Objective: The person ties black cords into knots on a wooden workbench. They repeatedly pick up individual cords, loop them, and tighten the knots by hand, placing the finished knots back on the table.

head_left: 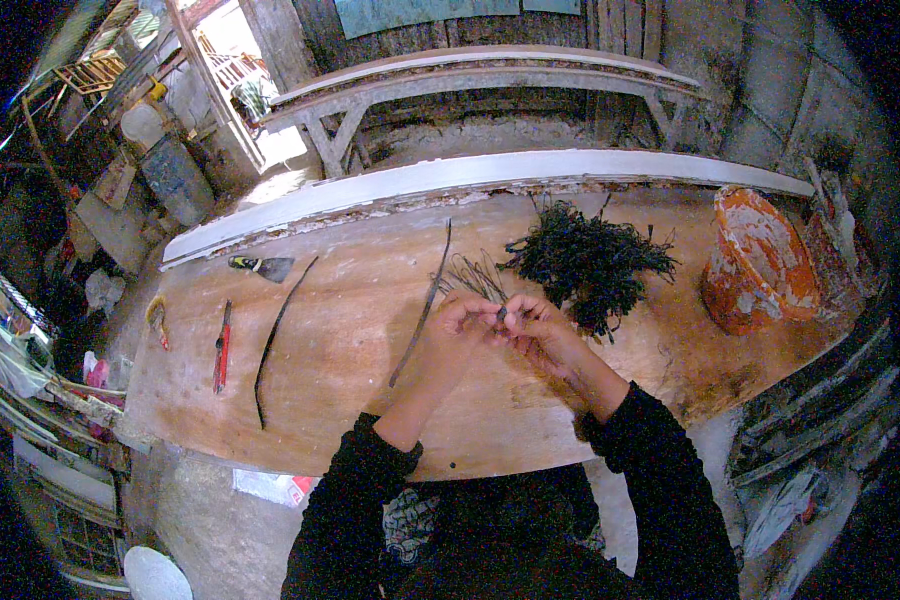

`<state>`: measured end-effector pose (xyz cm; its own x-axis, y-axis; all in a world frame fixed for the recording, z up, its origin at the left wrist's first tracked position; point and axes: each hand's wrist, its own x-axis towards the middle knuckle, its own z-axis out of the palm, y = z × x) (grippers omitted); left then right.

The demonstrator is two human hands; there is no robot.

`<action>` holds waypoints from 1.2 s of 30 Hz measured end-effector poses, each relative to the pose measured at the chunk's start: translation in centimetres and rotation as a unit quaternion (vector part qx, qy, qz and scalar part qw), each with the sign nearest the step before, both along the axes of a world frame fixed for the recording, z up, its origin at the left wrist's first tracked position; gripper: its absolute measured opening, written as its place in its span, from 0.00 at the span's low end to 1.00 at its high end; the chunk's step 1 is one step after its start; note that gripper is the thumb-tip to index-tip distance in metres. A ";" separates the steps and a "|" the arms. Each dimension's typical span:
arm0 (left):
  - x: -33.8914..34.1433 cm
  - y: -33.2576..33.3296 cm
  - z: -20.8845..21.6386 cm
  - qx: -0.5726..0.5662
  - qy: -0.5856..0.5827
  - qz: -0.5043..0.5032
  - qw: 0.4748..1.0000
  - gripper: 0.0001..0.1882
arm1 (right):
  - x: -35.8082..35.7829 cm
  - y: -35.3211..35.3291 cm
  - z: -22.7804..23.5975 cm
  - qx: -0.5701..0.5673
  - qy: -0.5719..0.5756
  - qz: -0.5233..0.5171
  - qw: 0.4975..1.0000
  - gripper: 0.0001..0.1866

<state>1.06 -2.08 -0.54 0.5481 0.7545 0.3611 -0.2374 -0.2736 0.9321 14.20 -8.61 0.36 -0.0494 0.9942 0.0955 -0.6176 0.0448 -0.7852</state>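
Note:
My left hand point(467, 322) and my right hand point(543, 335) meet above the middle of a wooden table point(350, 400). The fingertips of both pinch a small dark piece point(501, 313), too small to name. A bundle of thin looped wires point(473, 276) fans out beyond the fingers, and both hands seem to grip its near end. Just past my right hand lies a tangled pile of black wire-like strands point(592, 262). A dark, narrow strip point(410, 350) lies beside my left hand, partly hidden behind it.
Leftward on the table are another dark strip point(277, 335), a red-handled tool point(222, 350), a scraper point(262, 267) and a small curved tool point(157, 318). A plaster-smeared orange bucket point(735, 290) stands at the right. A long white board point(450, 178) lines the far edge.

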 end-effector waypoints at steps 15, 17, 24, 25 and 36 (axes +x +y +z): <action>-0.1 0.2 0.7 -0.081 0.023 -0.072 0.994 0.08 | -0.1 0.1 0.1 0.010 -0.082 -0.113 0.990 0.05; -0.1 0.4 0.5 -0.091 0.021 -0.079 0.992 0.07 | -0.3 -0.1 0.6 0.022 -0.102 -0.105 0.989 0.05; -0.5 0.6 1.2 -0.140 0.044 -0.126 0.981 0.06 | -0.1 0.0 0.0 0.033 -0.101 -0.083 0.991 0.04; -0.5 0.6 1.1 -0.140 0.039 -0.124 0.982 0.06 | -0.1 -0.1 0.0 0.031 -0.100 -0.084 0.991 0.04; -0.5 0.4 1.7 -0.139 0.055 -0.096 0.984 0.06 | 0.0 -0.2 0.1 0.012 -0.118 -0.091 0.989 0.04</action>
